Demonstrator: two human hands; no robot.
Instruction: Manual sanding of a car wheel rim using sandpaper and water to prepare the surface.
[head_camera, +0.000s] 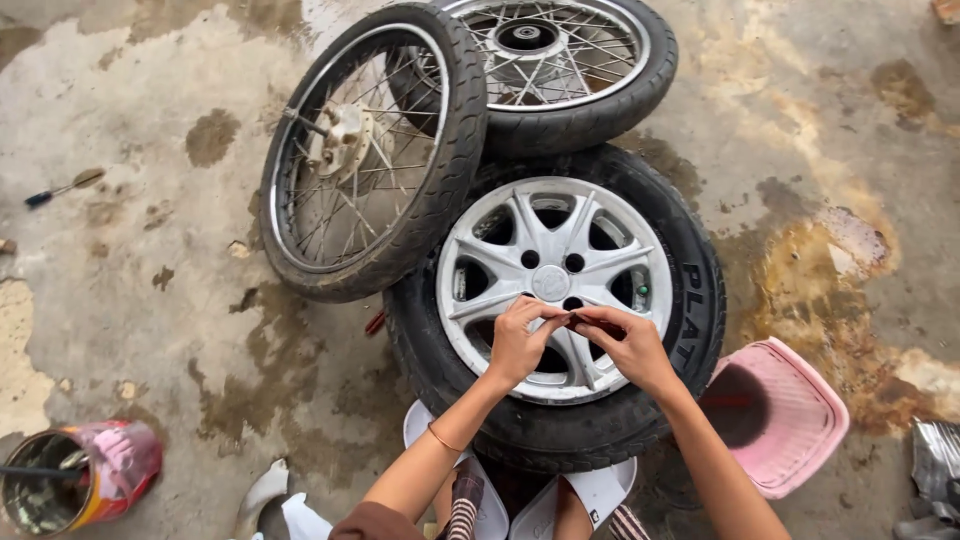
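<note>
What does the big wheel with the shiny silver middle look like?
The car wheel lies flat on the stained concrete floor: a black rubber tyre around a silver, star-spoked metal rim with dark holes. A spoked motorbike wheel leans on its upper left edge. The left hand and right hand pinch something small above the rim.

Whatever the hands pinch between their fingertips over the car wheel is too small and too covered to tell, and they hide part of its silver rim. The upper spoked wheel is cut off by the top edge and partly hidden behind the leaning spoked wheel. The tin at the floor's lower-left corner and the grey object at the lower-right are cut off by the edges.
</note>
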